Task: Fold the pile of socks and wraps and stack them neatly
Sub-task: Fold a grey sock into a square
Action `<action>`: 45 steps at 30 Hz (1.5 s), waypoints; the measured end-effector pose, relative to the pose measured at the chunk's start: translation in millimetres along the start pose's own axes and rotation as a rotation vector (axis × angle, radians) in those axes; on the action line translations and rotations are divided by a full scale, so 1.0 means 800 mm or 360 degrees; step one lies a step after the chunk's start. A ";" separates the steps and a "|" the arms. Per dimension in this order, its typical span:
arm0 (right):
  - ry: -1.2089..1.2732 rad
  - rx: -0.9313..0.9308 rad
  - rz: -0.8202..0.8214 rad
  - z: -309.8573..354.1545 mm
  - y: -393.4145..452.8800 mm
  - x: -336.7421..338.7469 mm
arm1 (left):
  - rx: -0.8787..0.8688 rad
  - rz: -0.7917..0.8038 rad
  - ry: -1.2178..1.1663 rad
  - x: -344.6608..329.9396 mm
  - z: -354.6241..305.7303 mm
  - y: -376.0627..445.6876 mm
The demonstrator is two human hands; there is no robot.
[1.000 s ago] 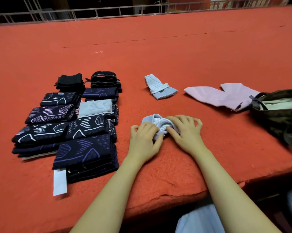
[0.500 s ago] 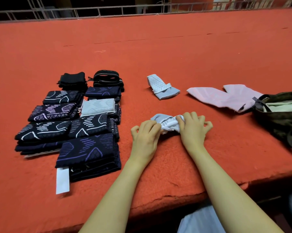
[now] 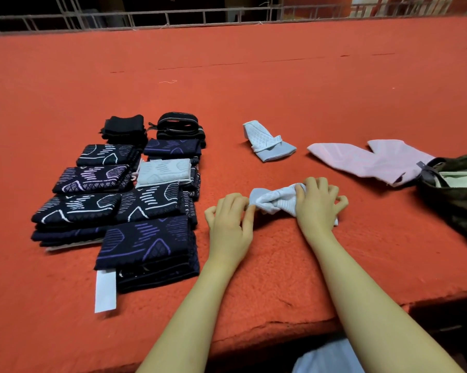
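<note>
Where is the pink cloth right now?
The pink cloth lies flat on the right of the red table, beside the camouflage bag, beyond the right hand.

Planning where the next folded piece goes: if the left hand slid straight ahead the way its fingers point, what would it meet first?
The left hand would first meet the pale blue sock already at its fingertips; farther on, probably the folded blue sock.

Both bare forearms reach forward, palms down. The left hand (image 3: pixel 231 223) pinches with curled fingers; the right hand (image 3: pixel 317 204) presses down close beside it, fingers bent and bunched.
</note>
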State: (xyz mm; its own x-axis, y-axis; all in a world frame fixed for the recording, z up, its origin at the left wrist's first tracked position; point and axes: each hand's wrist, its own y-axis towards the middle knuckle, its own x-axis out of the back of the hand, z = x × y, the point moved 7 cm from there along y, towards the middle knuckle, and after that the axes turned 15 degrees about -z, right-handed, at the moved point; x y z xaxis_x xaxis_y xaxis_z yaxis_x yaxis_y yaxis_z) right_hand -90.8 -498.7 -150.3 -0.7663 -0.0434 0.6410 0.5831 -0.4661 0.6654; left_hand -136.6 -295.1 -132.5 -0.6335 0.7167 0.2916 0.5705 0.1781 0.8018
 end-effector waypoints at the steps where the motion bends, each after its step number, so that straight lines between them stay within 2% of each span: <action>1: 0.0101 0.0073 -0.0094 0.007 -0.001 0.008 | -0.0041 0.0012 0.0025 0.000 -0.002 -0.001; 2: 0.0216 0.0152 -0.0153 0.014 -0.003 0.016 | -0.0084 0.0020 0.0048 -0.001 -0.005 -0.001; 5: 0.0421 0.0385 -0.0093 0.032 -0.015 0.026 | -0.0181 0.0027 0.0108 -0.002 -0.014 -0.001; 10: 0.0491 0.0467 -0.0222 0.021 -0.031 0.063 | -0.0138 0.0162 0.0247 -0.012 -0.011 0.002; 14: 0.0463 0.0436 -0.0218 0.015 -0.038 0.078 | -0.0258 0.0405 0.0333 -0.044 -0.025 0.022; 18: 0.0306 0.0404 -0.0062 0.014 -0.037 0.064 | -0.0348 0.0952 0.0609 -0.085 -0.023 0.023; 21: 0.0183 0.0521 0.0116 0.017 -0.042 0.044 | -0.0228 0.1045 0.0646 -0.092 -0.017 0.024; 24: 0.0208 0.0524 0.0260 0.019 -0.044 0.034 | -0.0174 0.1027 0.0676 -0.096 -0.016 0.025; 28: 0.0325 0.0570 -0.0097 0.019 -0.044 0.061 | 0.0108 0.0812 0.0535 -0.090 -0.010 0.032; 34: 0.0396 0.0730 -0.0339 0.028 -0.047 0.081 | 0.0288 0.0430 0.0660 -0.056 0.008 0.052; 37: 0.0315 0.0777 -0.0459 0.030 -0.049 0.090 | 0.0283 0.0338 0.0785 -0.044 0.016 0.069; 41: 0.0276 0.0668 -0.0535 0.024 -0.047 0.096 | 0.0308 0.0278 0.0916 -0.025 0.034 0.079; 45: 0.0227 0.0620 -0.0559 0.021 -0.045 0.096 | 0.0093 0.0159 0.0897 -0.013 0.030 0.078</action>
State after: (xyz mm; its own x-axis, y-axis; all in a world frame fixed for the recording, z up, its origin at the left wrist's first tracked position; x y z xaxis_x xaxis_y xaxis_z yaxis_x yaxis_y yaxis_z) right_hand -166.1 -470.7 -118.8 -0.9462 -0.0760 0.3144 0.3215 -0.1133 0.9401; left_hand -81.7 -274.7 -97.9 -0.7466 0.2648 0.6102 0.6597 0.1766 0.7305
